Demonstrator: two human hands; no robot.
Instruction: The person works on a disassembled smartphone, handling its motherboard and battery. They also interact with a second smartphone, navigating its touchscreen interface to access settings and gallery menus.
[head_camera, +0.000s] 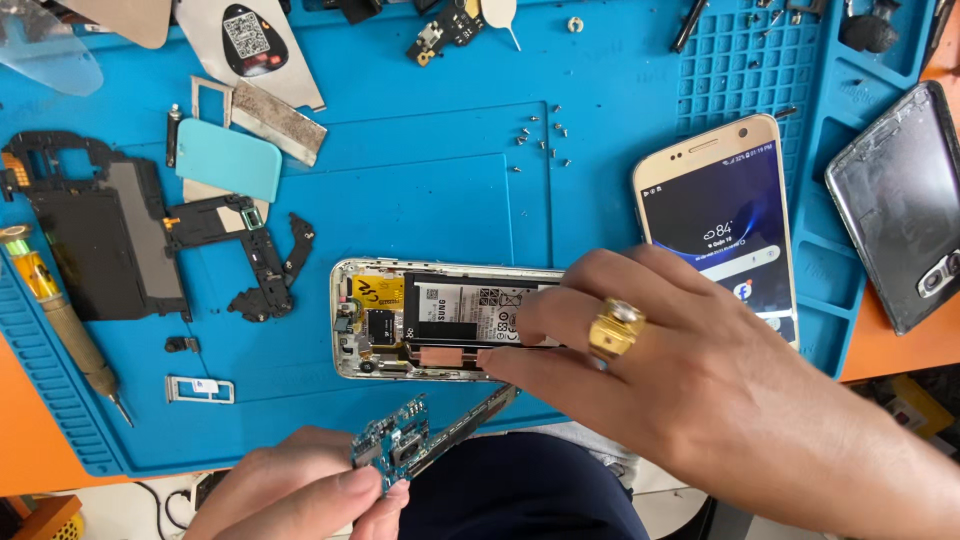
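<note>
Right hand (690, 370), ring on finger, fingers spread, fingertips pressing battery (465, 312) inside opened phone (400, 320) lying on blue mat (420, 180). Left hand (300, 485), nearer body, pinches small circuit board (395, 450) between thumb and fingers, just below opened phone. Gold phone (720, 215), screen lit, beyond right hand. Loose screws (540, 140) farther off. Screwdriver (60, 320) far left of left hand.
</note>
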